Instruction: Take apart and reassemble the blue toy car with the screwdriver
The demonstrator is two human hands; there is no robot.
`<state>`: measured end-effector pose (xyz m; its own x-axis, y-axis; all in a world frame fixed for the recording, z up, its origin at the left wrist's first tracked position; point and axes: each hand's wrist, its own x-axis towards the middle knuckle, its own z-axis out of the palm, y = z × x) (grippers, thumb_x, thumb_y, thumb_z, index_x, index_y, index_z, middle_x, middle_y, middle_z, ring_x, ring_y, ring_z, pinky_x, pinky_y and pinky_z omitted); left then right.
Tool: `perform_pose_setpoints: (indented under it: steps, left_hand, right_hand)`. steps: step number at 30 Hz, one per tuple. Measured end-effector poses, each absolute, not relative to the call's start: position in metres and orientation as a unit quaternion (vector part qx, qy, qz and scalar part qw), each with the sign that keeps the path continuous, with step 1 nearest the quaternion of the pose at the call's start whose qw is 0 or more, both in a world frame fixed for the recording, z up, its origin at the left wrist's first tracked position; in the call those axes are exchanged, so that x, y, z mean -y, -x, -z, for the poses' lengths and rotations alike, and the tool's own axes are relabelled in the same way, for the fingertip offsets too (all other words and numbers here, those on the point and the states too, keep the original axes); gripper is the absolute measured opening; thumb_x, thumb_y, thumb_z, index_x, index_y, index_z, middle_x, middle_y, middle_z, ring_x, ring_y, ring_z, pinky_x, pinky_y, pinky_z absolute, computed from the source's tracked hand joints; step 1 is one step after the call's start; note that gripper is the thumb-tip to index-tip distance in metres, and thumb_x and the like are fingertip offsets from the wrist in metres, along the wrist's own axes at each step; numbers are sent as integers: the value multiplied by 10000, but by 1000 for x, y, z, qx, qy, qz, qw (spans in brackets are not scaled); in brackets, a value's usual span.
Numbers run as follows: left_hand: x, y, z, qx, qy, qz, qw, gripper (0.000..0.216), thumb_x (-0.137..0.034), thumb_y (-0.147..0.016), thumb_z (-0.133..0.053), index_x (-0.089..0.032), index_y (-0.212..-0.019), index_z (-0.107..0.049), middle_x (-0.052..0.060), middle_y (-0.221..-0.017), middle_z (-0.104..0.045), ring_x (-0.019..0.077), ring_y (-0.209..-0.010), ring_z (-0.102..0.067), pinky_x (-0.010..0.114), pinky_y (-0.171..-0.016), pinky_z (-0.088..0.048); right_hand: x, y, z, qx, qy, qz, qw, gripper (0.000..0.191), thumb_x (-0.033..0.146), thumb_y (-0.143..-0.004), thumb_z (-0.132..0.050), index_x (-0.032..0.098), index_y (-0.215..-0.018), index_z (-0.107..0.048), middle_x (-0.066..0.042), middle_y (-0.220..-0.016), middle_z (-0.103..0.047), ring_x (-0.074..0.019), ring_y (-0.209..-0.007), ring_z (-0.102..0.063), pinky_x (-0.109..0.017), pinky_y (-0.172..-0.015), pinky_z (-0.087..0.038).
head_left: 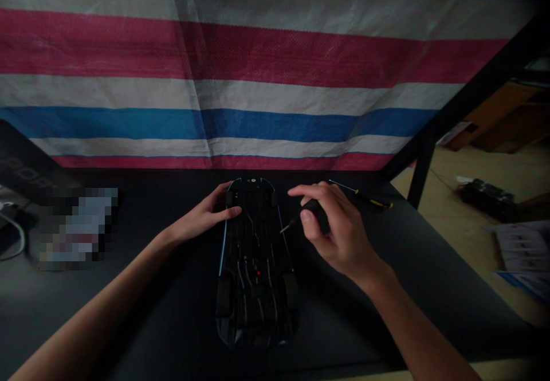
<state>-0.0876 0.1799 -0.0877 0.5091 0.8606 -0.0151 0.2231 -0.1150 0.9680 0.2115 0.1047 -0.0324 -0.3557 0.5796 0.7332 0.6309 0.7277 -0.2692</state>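
A toy car (pixel 258 255) lies upside down on the dark table, its black underside and wheels facing up. At its far left side my left hand (pixel 210 209) grips it, with the thumb over the underside and the fingers around the edge. Just right of the car, my right hand (pixel 337 226) pinches the dark handle of a small screwdriver (pixel 293 222), index finger stretched out. The screwdriver's thin metal tip points left at the car's right edge; whether it touches is unclear.
A second screwdriver (pixel 372 200), black and yellow, lies beyond my right hand. A pixelated object (pixel 81 229) sits at the left, near a white cable (pixel 19 235). A striped sheet (pixel 240 54) hangs behind the table (pixel 412 266). Several items stand on the floor at right.
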Motion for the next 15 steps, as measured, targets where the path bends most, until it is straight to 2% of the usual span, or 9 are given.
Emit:
perform_pose_setpoints:
  steps: [2, 4, 8, 12, 15]
  left_hand:
    - [-180, 88, 88, -397, -684, -297, 535, 842, -530, -934, -751, -287, -1642, -366, 116, -1686, -483, 375, -1560, -448, 580, -1315, -330]
    - [-181, 88, 88, -396, -683, -298, 537, 844, -525, -934, -752, -279, -1642, -363, 117, -1682, -487, 373, -1564, -442, 577, -1321, -321]
    - [-181, 88, 88, -394, -683, -297, 539, 849, -527, -930, -756, -284, -1643, -364, 114, -1690, -478, 380, -1575, -425, 578, -1324, -314]
    - [-181, 89, 90, -394, -687, -297, 532, 848, -533, -940, -752, -290, -1650, -357, 107, -1700, -466, 376, -1577, -422, 553, -1311, -350]
    - [-181, 89, 90, -392, -688, -297, 533, 847, -539, -939, -753, -285, -1646, -360, 110, -1702, -463, 375, -1573, -430, 550, -1310, -354]
  right_hand:
    - [-105, -211, 32, 802, 392, 32, 450, 129, 223, -1042, -603, 270, -1157, -637, -26, -1041, -771, -190, -782, -667, -366, -812, -528]
    - [-105, -210, 31, 793, 398, 22, 461, 110, 213, -1038, -617, 271, -1128, -643, -13, -1014, -768, -172, -754, -659, -336, -764, -524]
    - [-104, -209, 31, 808, 379, 18, 451, 242, 173, -1034, -516, 249, -1238, -623, -50, -1100, -762, -212, -923, -692, -376, -862, -531]
    - [-105, -208, 32, 792, 392, 34, 467, 100, 196, -1033, -618, 264, -1098, -651, -4, -997, -770, -166, -748, -650, -355, -816, -520]
    - [-106, -209, 33, 794, 381, 22, 473, 157, 175, -1034, -595, 267, -1153, -640, -14, -1015, -761, -176, -765, -648, -361, -820, -531]
